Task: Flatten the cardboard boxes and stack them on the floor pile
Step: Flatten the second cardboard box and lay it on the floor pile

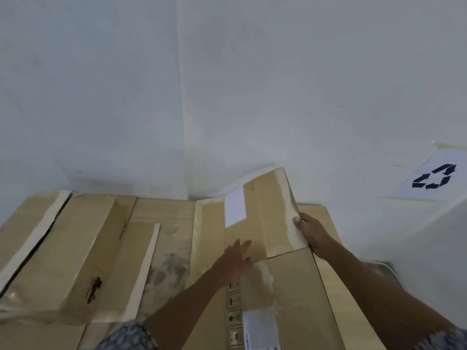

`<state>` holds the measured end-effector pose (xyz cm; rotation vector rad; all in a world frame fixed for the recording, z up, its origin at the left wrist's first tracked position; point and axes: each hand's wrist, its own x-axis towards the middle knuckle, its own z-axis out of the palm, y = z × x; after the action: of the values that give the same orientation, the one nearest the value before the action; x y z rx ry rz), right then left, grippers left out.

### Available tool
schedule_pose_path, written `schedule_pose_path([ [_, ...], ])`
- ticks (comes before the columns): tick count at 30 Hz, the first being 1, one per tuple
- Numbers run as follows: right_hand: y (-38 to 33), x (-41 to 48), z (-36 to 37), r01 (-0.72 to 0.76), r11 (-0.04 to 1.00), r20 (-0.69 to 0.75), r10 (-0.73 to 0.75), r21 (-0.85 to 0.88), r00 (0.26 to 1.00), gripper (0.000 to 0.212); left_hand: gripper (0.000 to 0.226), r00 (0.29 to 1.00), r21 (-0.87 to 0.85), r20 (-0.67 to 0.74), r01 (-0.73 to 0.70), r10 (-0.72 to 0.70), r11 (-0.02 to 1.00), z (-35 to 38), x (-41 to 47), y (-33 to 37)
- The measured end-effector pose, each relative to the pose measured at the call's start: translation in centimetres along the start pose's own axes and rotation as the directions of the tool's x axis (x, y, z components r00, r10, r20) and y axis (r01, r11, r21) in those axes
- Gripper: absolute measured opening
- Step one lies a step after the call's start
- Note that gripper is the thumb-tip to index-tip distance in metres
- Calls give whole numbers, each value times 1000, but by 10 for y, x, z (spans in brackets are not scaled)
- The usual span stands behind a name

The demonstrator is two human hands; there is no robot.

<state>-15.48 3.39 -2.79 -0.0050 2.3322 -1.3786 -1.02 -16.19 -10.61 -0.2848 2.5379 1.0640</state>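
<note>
A flattened brown cardboard box (283, 281) with a white label lies on top of the floor pile (75, 248), right of centre. Its far flap (273, 213) bends upward against the wall. My right hand (312, 232) grips the right edge of that raised flap, thumb on top. My left hand (236, 261) presses flat on the box just below the white label, fingers spread.
More flattened cardboard sheets with pale tape strips spread to the left. White walls meet in a corner (183, 122) behind the pile. A paper with a recycling symbol (433, 178) is taped on the right wall. A grey metal object (379, 270) sits at the right.
</note>
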Motion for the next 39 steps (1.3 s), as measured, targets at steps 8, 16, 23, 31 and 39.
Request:
schedule_pose_path([
  [8,58,41,-33,-133,908,-132,86,-397,987,31,57,992,75,86,80,-87,994,36,28,-16],
  [16,39,28,-11,-56,876,-277,-90,-479,957,28,48,998,-214,-23,54,-60,975,35,40,9],
  [23,-51,-19,31,213,942,-42,-231,-258,972,38,37,965,-737,-252,-138,-79,662,-29,26,96],
  [31,-71,-47,62,-128,961,343,38,246,939,72,22,925,-418,-348,-10,-150,908,-100,-10,80],
  [39,-50,-56,79,-251,968,363,228,17,903,71,22,832,-294,-541,-51,-122,954,-122,-47,84],
])
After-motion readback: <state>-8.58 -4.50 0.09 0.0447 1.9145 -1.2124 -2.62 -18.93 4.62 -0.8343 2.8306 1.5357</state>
